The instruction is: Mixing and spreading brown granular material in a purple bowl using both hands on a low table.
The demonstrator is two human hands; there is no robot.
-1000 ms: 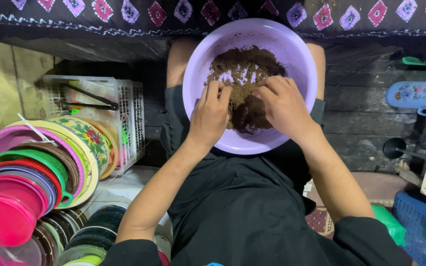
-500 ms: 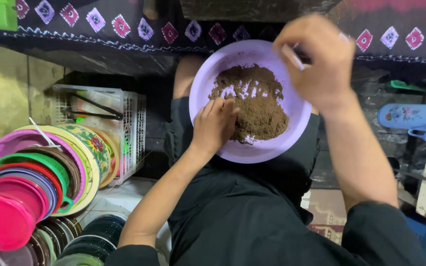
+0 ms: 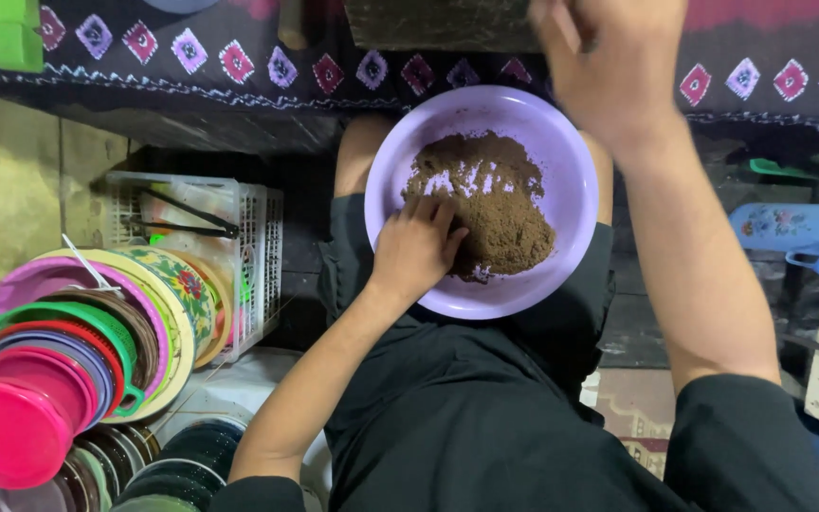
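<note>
Fingers of your left hand press, uncurled, into the brown powder inside the purple bowl on your lap; your right hand, raised above, has an unclear grip.

A round lilac plastic basin rests tilted on the person's lap, its rim toward the patterned cloth edge. Inside lies a heap of coarse brown powder, piled toward the middle and lower right, with pale streaks of bare basin showing through its upper left part.
</note>
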